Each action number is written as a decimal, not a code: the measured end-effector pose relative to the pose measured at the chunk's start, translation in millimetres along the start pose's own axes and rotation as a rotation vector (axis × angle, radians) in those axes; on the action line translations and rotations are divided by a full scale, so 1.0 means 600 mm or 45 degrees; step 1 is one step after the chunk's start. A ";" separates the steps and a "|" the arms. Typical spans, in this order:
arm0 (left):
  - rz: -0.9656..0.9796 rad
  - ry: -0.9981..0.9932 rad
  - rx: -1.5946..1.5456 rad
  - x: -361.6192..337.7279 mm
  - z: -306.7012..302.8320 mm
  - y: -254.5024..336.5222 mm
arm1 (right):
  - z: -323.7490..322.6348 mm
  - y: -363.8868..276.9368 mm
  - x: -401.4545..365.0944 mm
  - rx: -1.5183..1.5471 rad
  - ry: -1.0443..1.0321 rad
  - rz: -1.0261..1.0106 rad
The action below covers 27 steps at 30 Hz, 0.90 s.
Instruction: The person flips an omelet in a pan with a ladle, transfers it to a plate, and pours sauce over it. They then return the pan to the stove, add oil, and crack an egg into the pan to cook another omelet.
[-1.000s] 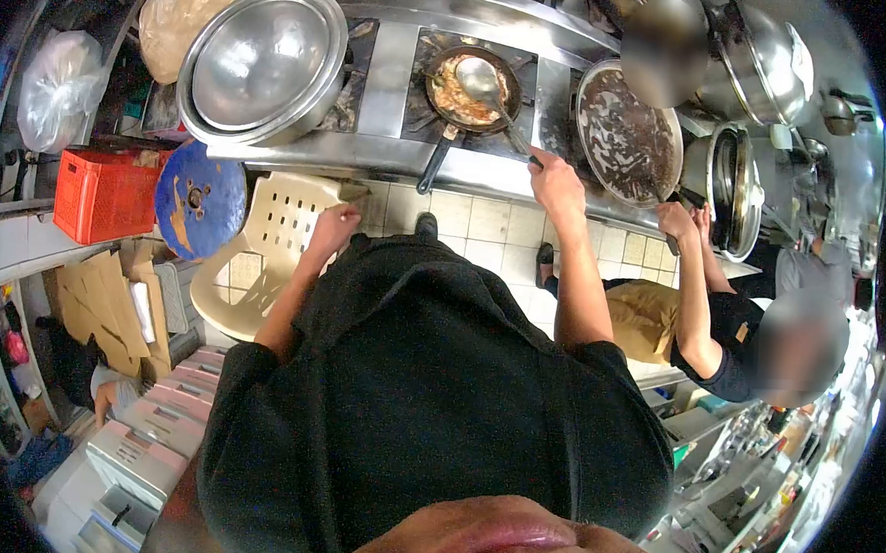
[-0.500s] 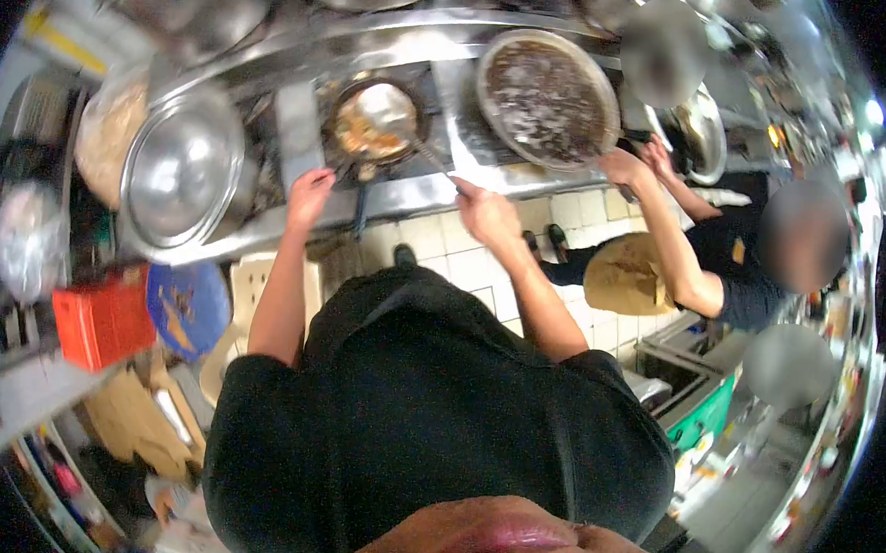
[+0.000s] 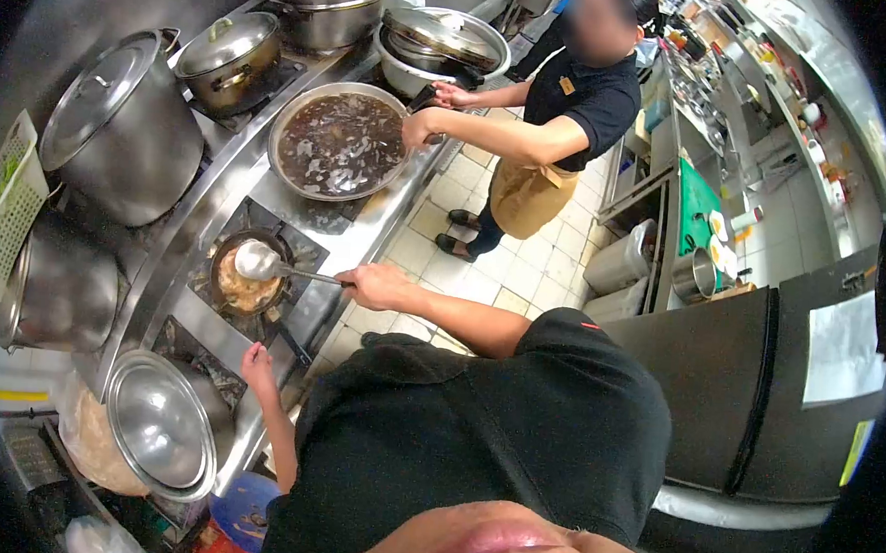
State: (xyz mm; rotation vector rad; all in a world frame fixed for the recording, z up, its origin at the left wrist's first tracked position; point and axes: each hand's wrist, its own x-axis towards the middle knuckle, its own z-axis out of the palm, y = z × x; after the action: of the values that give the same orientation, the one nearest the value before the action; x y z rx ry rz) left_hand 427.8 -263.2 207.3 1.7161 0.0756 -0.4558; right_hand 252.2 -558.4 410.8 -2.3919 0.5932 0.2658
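My right hand (image 3: 382,288) is wrapped around the handle of a metal ladle (image 3: 257,262). The ladle's round bowl rests in or just over a small dark frying pan (image 3: 280,298), which sits on a stove burner. Brownish-yellow food (image 3: 242,291) lies in the pan, partly covered by the ladle. The pan handle (image 3: 291,343) points toward my body, with no hand on it. Left of that handle, my left hand (image 3: 257,361) is raised near the stove's front edge with its fingers curled in. Whether it holds anything small does not show.
A wide pan of dark liquid (image 3: 340,141) stands farther along the stove, with a co-worker's hands (image 3: 423,125) at its rim. A large metal bowl (image 3: 162,422) sits to the left. Tall stockpots (image 3: 135,130) line the back. A dark fridge (image 3: 678,389) is at right.
My view has turned to the right, bringing the co-worker, back pots and fridge into fuller sight. The ladle stays in my right hand at the pan. My left hand remains near the pan handle.
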 end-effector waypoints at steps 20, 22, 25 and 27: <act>-0.068 -0.259 0.067 -0.109 -0.074 -0.069 | 0.059 -0.088 0.001 0.033 0.046 0.050; -0.098 -0.284 0.100 -0.106 -0.073 -0.057 | 0.071 -0.087 0.012 0.061 0.058 0.038; -0.072 -0.249 0.041 -0.092 -0.060 -0.055 | 0.062 -0.080 0.018 0.072 0.097 0.020; -0.066 -0.248 0.049 -0.076 -0.056 -0.052 | 0.046 -0.087 0.011 0.094 0.088 0.068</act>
State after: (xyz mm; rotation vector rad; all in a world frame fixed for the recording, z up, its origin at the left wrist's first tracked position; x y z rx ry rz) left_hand 385.0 -215.7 198.1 1.7018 -0.0295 -0.6645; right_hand 282.3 -507.2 416.1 -2.3240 0.6879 0.1818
